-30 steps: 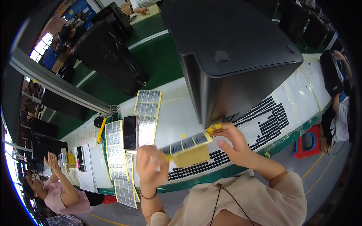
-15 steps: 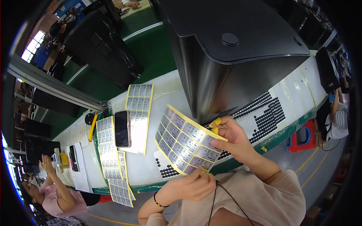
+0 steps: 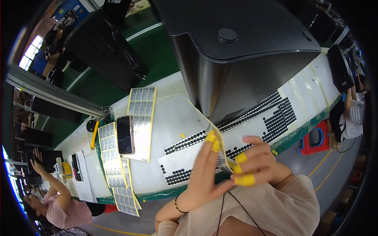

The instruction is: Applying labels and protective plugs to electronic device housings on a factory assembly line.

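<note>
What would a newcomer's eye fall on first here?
Probably the large black case standing at top centre on the white table. Next, the label sheet, seen nearly edge-on between the left hand and right hand, both wearing yellow finger covers. Rows of black dots line the table's near side.

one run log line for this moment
left hand: against label sheet; right hand: at sheet's lower end; sheet: nearly edge-on; black dots: on white table

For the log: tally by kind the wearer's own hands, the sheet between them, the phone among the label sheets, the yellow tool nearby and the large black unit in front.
Own hands, left hand and right hand: 2
Curved sheet: 1
Phone: 1
Yellow tool: 1
Large black unit: 1
Total: 6
</note>
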{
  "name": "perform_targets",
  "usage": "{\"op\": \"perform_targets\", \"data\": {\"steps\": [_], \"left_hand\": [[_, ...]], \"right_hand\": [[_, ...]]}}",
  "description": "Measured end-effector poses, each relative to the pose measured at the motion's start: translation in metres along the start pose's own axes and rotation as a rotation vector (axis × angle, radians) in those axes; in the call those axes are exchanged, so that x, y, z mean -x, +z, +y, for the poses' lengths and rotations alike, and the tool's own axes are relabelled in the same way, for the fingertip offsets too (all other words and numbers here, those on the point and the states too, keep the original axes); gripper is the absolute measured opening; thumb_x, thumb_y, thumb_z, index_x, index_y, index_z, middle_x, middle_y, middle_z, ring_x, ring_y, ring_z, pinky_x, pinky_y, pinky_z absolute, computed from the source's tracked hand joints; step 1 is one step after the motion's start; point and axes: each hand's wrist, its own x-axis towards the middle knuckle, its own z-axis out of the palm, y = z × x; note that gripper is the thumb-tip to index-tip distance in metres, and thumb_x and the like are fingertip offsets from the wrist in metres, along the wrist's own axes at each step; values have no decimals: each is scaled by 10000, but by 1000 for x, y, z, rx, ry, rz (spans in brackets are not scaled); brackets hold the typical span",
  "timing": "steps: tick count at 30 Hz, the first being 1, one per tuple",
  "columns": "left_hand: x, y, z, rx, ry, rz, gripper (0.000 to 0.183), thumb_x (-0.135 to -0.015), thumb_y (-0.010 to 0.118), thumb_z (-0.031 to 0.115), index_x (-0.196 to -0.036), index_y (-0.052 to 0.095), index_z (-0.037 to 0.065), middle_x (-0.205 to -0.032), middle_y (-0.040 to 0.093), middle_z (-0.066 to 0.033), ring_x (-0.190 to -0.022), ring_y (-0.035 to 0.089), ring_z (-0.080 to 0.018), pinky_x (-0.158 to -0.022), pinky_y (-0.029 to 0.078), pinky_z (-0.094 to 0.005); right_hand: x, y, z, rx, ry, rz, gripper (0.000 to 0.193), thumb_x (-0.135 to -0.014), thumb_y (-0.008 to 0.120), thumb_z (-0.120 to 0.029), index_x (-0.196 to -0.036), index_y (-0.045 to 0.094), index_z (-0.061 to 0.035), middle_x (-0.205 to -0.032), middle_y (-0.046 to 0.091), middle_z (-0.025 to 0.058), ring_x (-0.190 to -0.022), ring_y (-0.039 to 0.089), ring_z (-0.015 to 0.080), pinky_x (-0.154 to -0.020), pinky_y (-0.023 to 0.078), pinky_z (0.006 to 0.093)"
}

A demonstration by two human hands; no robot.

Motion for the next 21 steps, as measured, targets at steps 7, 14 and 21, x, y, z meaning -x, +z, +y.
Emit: {"op": "perform_targets", "data": {"steps": [7, 14, 21], "left_hand": [[-4, 14, 11, 389, 93, -120, 698, -795, 725, 138, -1374, 399, -74, -1356, 479, -276, -1227, 516, -408, -1002, 441, -411], [-11, 16, 24, 370, -28, -77, 324, -892, 634, 70, -1177, 595, -79, -896, 680, -196, -720, 679, -295, -647, 530, -333], [-15, 20, 24, 283, -175, -75, 275, -950, 550, 92, -1189, 607, -31, -743, 646, -162, -604, 645, -255, -570, 496, -310]], "right_hand": [[-10, -12, -11, -15, -171, 138, 334, -643, 819, -1, -850, 593, -134, -805, 543, 6, -775, 554, 161, -859, 560, 410], [1, -30, -16, 332, 37, 56, 176, -675, 776, -56, -719, 626, -135, -642, 547, -37, -568, 513, 153, -655, 461, 347], [-6, -40, -10, 490, 268, -89, 404, -713, 814, -176, -1045, 606, -78, -693, 662, -7, -544, 586, 127, -667, 517, 298]]}}
